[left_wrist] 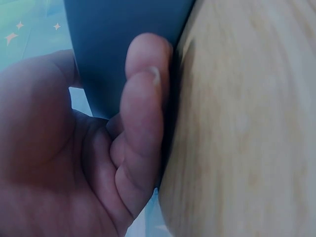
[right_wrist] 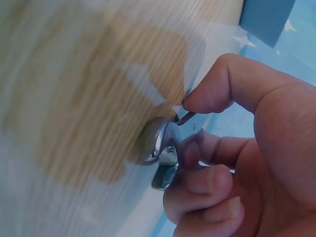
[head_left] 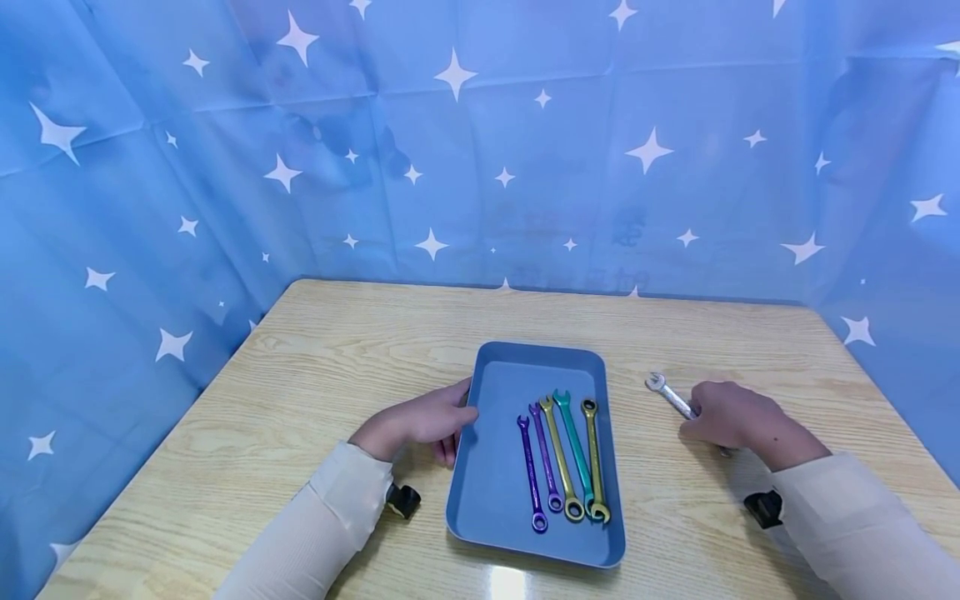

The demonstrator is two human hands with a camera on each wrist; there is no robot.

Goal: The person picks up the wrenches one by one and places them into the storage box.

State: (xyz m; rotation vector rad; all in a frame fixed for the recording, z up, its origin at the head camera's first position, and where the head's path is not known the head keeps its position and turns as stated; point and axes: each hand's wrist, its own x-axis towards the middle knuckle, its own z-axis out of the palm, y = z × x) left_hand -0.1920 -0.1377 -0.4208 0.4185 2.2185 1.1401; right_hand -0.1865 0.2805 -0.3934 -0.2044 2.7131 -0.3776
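Note:
A blue-grey tray [head_left: 491,475] lies on the table with several combination wrenches inside, toward its right side: two purple [head_left: 529,467], two gold [head_left: 558,450] and one green [head_left: 576,446]. My left hand [head_left: 420,417] holds the tray's left side, its thumb over the rim; in the left wrist view the fingers [left_wrist: 143,111] bend against the tray's outer wall [left_wrist: 106,54], close by the tabletop. To the right of the tray, my right hand [head_left: 735,421] pinches a silver wrench [head_left: 671,397]. One shiny end of that wrench [right_wrist: 160,143] shows in the right wrist view, between thumb and fingers, close over the table.
The light wood table [head_left: 360,333] reaches back to a blue curtain [head_left: 480,183] with white stars, which also hangs along both sides. Black wrist devices sit at the left cuff [head_left: 403,500] and the right cuff [head_left: 763,508].

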